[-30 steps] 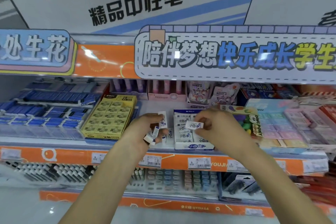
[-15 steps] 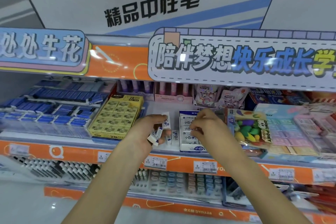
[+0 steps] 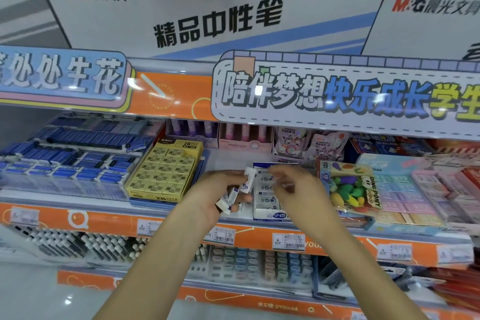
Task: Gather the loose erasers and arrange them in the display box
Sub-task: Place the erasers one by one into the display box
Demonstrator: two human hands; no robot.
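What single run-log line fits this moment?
left hand: holds loose erasers | right hand: over display box, blurred

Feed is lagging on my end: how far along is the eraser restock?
Done: the white display box already shows a row of erasers inside. In hand: the left hand holds several loose erasers in its grip; the right hand is blurred over the box, contents unclear. Left: placing the handful; how full the box is stays hidden.

I read "M&G" on the white carton [image 3: 207, 15] overhead, "2B" on the yellow eraser box [image 3: 166, 171], "DING PONY" on the fruit-eraser pack [image 3: 350, 187], and "0.80" [image 3: 222, 235] and "1.00" [image 3: 288, 241] on the shelf-edge price tags.
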